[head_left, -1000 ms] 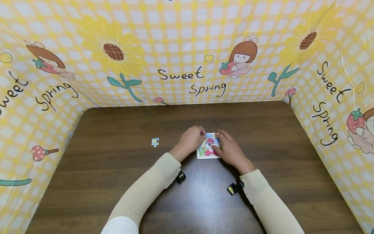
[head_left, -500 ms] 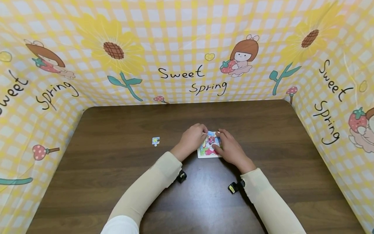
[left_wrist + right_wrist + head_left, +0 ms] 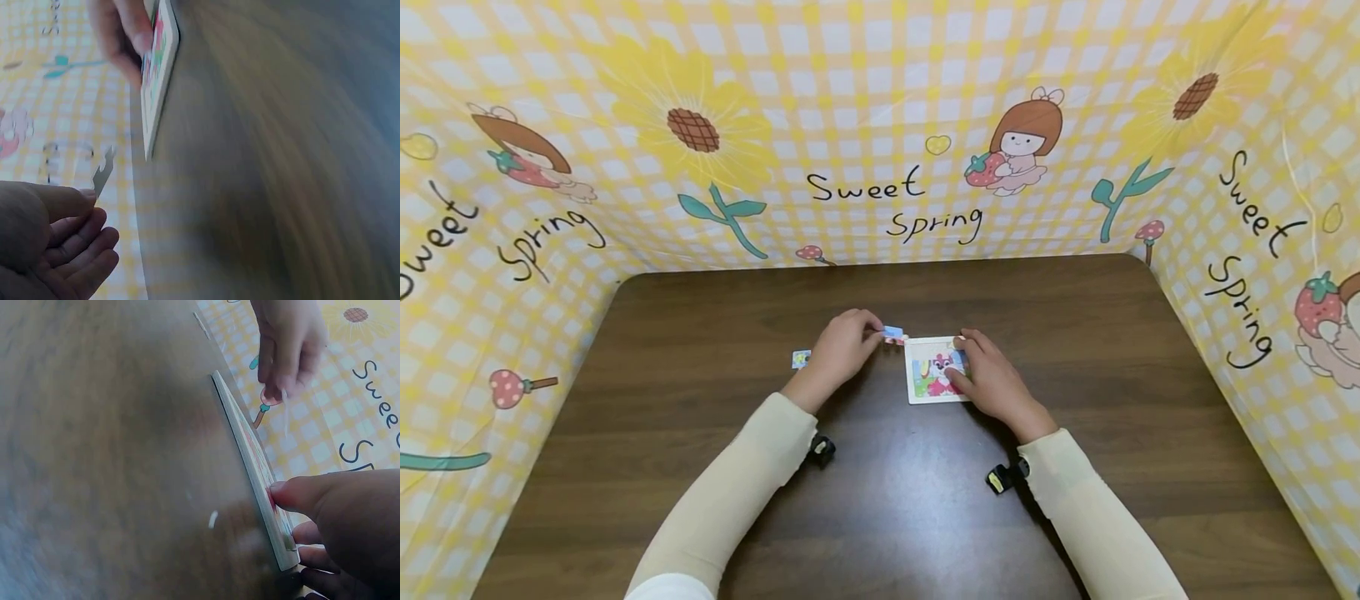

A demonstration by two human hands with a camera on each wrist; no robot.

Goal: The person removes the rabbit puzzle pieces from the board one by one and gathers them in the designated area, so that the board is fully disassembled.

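Note:
In the head view my left hand point(image 3: 841, 354) pinches a small jigsaw piece point(image 3: 892, 334) between thumb and fingers, just left of a square puzzle tray. Its plain back faces the left wrist camera, where the piece point(image 3: 104, 174) shows its notched edge above the fingers. The white-rimmed tray point(image 3: 910, 387) bears a pink animal picture, and bare backing shows along its top left. My right hand point(image 3: 996, 383) holds the tray's right side, thumb on the picture and fingers at the edge. Another jigsaw piece point(image 3: 800, 359) lies on the table, partly covered by my left hand.
The brown wooden table point(image 3: 880, 517) spreads around the tray. A yellow checked cloth point(image 3: 865, 100) with printed sunflowers and figures stands as a wall behind it and along both sides.
My left hand has moved left from the tray's upper left, taking a jigsaw piece out and leaving bare backing there. The right hand has stayed on the tray.

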